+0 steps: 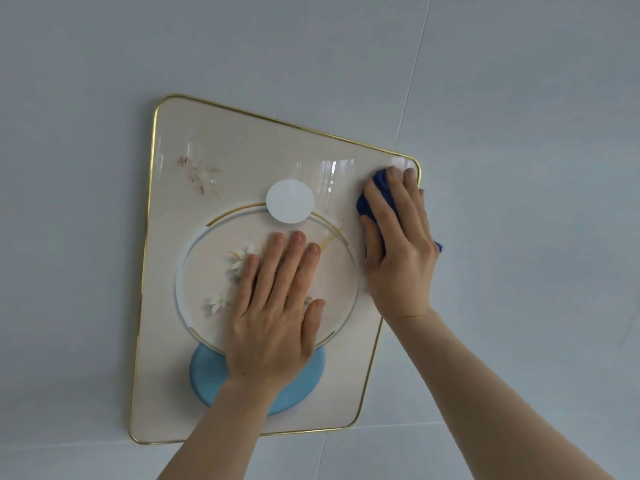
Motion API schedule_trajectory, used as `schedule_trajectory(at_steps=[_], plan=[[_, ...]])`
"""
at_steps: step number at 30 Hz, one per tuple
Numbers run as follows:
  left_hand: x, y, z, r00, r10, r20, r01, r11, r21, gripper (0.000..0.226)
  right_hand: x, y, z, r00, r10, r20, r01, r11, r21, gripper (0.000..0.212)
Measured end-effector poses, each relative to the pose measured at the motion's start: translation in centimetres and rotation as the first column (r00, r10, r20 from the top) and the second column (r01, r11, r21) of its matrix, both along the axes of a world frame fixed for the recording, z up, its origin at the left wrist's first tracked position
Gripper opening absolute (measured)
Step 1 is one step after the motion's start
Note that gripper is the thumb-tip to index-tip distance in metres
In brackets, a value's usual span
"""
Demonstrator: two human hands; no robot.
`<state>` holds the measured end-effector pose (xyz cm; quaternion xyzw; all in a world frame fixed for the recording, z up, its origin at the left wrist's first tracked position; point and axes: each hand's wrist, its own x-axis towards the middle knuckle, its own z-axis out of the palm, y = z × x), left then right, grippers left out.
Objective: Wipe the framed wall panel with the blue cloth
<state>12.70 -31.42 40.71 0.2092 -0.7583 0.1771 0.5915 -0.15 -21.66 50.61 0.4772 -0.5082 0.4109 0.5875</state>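
The framed wall panel (pixel 180 393) hangs on a pale wall, cream with a thin gold rim, a printed circle, white flowers, a white disc and a light blue disc. Reddish smears (pixel 201 176) mark its upper left. My left hand (pixel 275 306) lies flat on the panel's middle, fingers spread, holding nothing. My right hand (pixel 398 244) presses the dark blue cloth (pixel 379 188) against the panel's upper right corner. Most of the cloth is hidden under the palm.
Pale grey-blue wall tiles (pixel 519 133) surround the panel, with thin joint lines running past its right side and below it. Glare from windows shows on the panel's glossy top.
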Motion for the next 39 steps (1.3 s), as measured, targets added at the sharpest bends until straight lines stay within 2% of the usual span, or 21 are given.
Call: schedule_trajectory(at_steps=[7,10,13,15,17,19,22,24,27,29,34,39], plan=[[2.2,1.7,1.1,0.989,-0.13,0.075,0.121,0.986,0.118,0.059,1.3,2.4,0.1,0.993,-0.105,-0.059,0.113,0.985,0.134,0.034],[3.7,2.5,2.0,0.973,-0.165,0.163,0.134,0.973,0.185,0.06,2.7,4.3,-0.8,0.978,-0.2,-0.058,0.208,0.92,0.331,0.047],[5.2,3.2,3.0,0.948,-0.253,0.191,0.194,0.939,0.283,0.064,4.5,6.5,-2.8,0.954,-0.296,0.037,0.237,0.829,0.507,0.039],[6.5,3.5,3.7,0.937,-0.3,0.181,0.234,0.92,0.314,0.063,5.7,7.5,-3.6,0.938,-0.3,0.176,0.161,0.823,0.545,0.027],[8.1,3.5,4.4,0.941,-0.3,0.155,0.25,0.928,0.277,0.059,7.2,8.0,-3.8,0.891,-0.206,0.404,-0.005,0.886,0.463,0.022],[9.7,2.9,5.1,0.956,-0.278,0.09,0.25,0.938,0.239,0.056,8.4,8.2,-2.9,0.797,-0.053,0.602,-0.152,0.946,0.285,0.024],[11.8,1.1,6.0,0.978,-0.206,-0.019,0.204,0.943,0.264,0.057,9.8,7.7,-0.5,0.708,0.154,0.689,-0.284,0.956,0.078,0.031],[12.7,-0.4,6.4,0.986,-0.143,-0.082,0.161,0.943,0.291,0.058,10.9,6.6,1.2,0.717,0.245,0.653,-0.336,0.942,0.015,0.032],[13.5,-2.9,6.7,0.987,-0.066,-0.144,0.111,0.938,0.329,0.063,12.7,4.0,3.3,0.794,0.331,0.51,-0.379,0.925,-0.01,0.034],[13.5,-4.5,6.6,0.987,-0.04,-0.155,0.09,0.94,0.33,0.066,13.4,1.7,4.1,0.862,0.321,0.392,-0.358,0.934,0.022,0.034],[12.5,-7.5,5.9,0.992,-0.032,-0.124,0.064,0.963,0.261,0.066,13.4,-3.9,4.3,0.952,0.24,0.192,-0.267,0.955,0.128,0.032],[10.9,-9.1,4.8,0.983,0.016,-0.182,0.022,0.979,0.205,0.069,12.5,-7.7,2.8,0.98,0.196,0.041,-0.199,0.974,0.108,0.037]])
